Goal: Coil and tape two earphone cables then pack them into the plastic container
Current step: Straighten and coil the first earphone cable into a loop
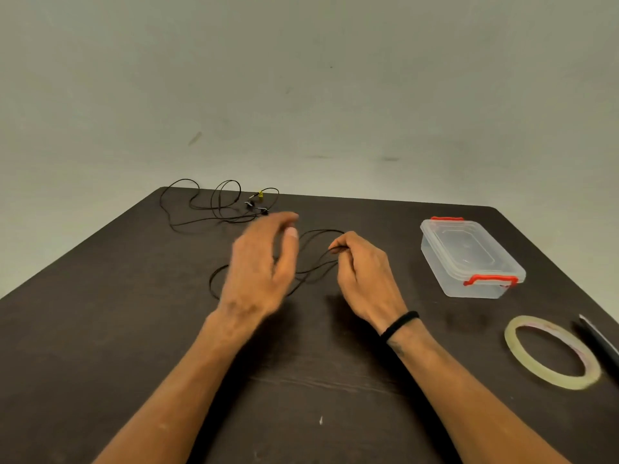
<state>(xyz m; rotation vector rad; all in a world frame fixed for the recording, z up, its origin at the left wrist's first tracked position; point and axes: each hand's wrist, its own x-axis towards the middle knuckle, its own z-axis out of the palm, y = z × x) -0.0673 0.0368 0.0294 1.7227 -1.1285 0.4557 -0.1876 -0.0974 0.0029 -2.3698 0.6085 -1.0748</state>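
Lying loose at the far left corner of the dark bench (134,329), the second earphone cable (214,209) sprawls in open loops with its earbuds and a small yellow tag at its right end, some loops reaching to the back edge. Toward the right edge sits the plastic container (469,259), lid on, red clasps at both ends, well apart from the hands. Nearer the right front lie a tape roll (552,353), flat, and a dark tool (599,339) cut off by the frame edge. Bare bench spreads at front and left. Between the hands, the first earphone cable (315,262) loops across the middle. The right hand (365,272), a black band (400,324) on its wrist, pinches gathered strands between thumb and curled fingers. The left hand (261,266) is blurred, raised above the cable with fingers spread and loosely bent; it holds nothing visible.
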